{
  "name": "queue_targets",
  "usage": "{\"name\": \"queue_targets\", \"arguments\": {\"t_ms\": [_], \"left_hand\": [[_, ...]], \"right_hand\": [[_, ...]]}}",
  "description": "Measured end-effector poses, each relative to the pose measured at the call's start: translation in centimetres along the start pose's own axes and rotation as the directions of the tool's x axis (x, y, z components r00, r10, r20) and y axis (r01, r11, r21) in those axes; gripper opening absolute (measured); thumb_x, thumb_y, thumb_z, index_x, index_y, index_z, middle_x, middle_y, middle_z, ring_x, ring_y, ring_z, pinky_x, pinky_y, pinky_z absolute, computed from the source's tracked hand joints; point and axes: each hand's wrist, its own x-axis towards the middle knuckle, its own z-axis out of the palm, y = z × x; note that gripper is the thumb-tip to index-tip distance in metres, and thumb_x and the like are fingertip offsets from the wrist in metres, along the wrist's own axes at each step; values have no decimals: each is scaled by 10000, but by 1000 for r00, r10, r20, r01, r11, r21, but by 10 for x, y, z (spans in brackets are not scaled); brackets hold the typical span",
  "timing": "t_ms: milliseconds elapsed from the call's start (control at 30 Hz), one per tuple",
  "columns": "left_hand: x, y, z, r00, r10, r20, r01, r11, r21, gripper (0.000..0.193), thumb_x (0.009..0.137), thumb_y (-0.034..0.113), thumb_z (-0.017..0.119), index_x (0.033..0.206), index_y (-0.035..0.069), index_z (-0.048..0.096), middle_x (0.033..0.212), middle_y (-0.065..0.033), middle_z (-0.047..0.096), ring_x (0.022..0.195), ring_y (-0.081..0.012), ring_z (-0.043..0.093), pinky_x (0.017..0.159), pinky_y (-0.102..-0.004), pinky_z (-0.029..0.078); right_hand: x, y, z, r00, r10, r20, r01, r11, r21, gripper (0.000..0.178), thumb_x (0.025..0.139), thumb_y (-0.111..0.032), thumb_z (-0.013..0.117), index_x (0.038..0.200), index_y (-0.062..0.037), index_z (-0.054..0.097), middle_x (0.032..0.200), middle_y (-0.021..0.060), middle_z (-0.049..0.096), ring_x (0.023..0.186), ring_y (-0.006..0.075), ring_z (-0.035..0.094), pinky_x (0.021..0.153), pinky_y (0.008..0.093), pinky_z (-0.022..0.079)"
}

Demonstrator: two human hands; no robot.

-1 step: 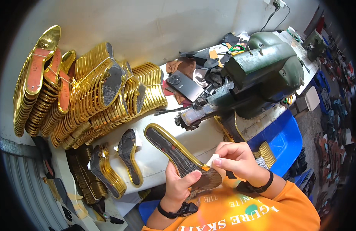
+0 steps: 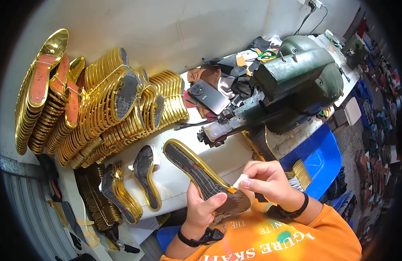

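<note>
A dark-faced shoe insole (image 2: 196,173) with a gold rim is tilted above the table's front edge. My left hand (image 2: 201,205) grips it from below, the thumb lying across its wider end. At the insole's right edge, my right hand (image 2: 268,182) pinches a small white piece (image 2: 240,180) between thumb and fingertips. A small orange patch (image 2: 232,190) shows on the rim beside that piece. On the table to the left lie a single gold-edged insole (image 2: 145,176) and a short stack of similar ones (image 2: 122,191).
Bundles of gold-edged insoles (image 2: 105,100) line the table's back left. A green sewing machine (image 2: 296,82) stands right of centre, near a phone (image 2: 208,96) and leather scraps (image 2: 207,75). To the right, a blue bin (image 2: 325,150) sits by the table edge.
</note>
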Motion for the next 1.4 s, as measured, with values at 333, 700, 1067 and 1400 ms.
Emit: {"name": "queue_targets", "arguments": {"t_ms": [333,700,1067,1400], "left_hand": [[8,-7,3,999,45,-20,-46,998,-49,584,809,-13,731,1322,-11,452,1164,-95,637,1006,-161,655,917,-308,537],[11,-40,14,871,349,-346,-350,935,63,780,879,-14,695,1510,32,239,1274,-115,545,1090,-177,584,964,-334,498],[20,7,-4,989,35,-141,-48,994,-94,586,840,-59,679,1368,9,435,1195,-111,628,1063,-186,646,952,-335,536],[20,5,-16,995,-100,-14,100,995,-11,785,874,323,810,1422,-23,365,1227,-89,613,1050,-171,643,879,-301,543]], "right_hand": [[-2,-7,17,807,-588,54,477,595,-646,146,735,25,794,869,-3,746,706,69,639,586,159,588,502,271,432],[15,39,49,638,-677,367,386,-131,-913,375,728,-44,665,1059,132,670,861,120,583,654,212,559,560,319,464],[34,-15,19,916,-399,33,277,571,-773,194,859,-113,718,1012,5,705,825,114,596,668,270,589,608,353,475],[65,-14,0,846,326,422,-96,871,-481,407,995,-303,661,759,21,595,630,114,508,569,225,495,561,370,405]]}}
